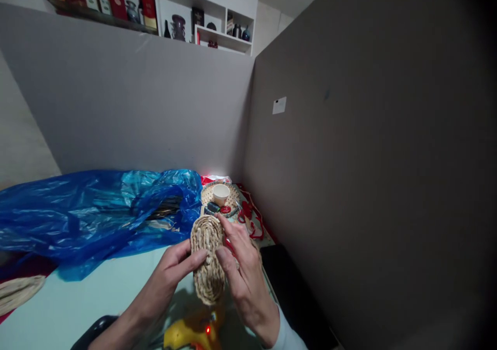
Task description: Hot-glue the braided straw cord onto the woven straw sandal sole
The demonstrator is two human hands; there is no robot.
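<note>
An oval coil of woven straw braid (208,275) is held up over the table between both hands. My left hand (174,267) grips its left edge, the thumb pressed on the front face and the fingers behind. My right hand (244,272) holds the coil's right side, with the index finger along the upper edge and the thumb near the middle. Below the coil lies a yellow tool (190,332) with a lit red light, possibly a glue gun; part of it is cut off by the frame.
A blue plastic bag (97,210) with dark strands inside covers the table's left back. Beyond my hands, a woven tray (205,189) holds a white bowl (221,193). Red cords (254,228) lie near the right partition (349,148). A black flat object (291,293) is at right.
</note>
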